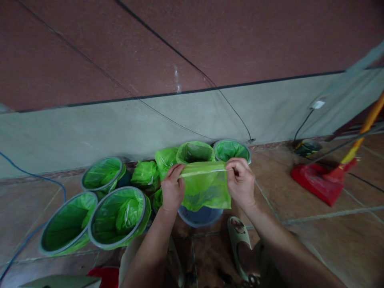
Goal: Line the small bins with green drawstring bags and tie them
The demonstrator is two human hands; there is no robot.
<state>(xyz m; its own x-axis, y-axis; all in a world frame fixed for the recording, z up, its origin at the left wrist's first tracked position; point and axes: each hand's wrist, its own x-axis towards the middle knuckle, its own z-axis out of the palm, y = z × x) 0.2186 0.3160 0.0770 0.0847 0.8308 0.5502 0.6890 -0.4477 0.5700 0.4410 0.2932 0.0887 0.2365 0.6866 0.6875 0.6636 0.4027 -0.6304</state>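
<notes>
**A green bin liner stretched between two hands above an unlined bin**

Standing here, I see the person's left hand [173, 186] and right hand [240, 180] each pinching one end of the top edge of a translucent green bin liner [204, 190], thumbs and fingers closed on the plastic. The edge is drawn fairly taut, and the rest hangs down, crumpled at the bottom. From this angle it covers part of a grey-blue plastic bin [200, 219]; I can't tell whether liner and bin touch. I'd call the step in hand spreading the liner by its mouth. The mouth looks flat, so the next move, as I judge it, calls for parting the two layers without losing either end. Grey-rimmed bins with green liners [144, 210] cluster to the left, near the wall [135, 128]. A red dustpan [318, 182] stands well apart to the right.
</notes>
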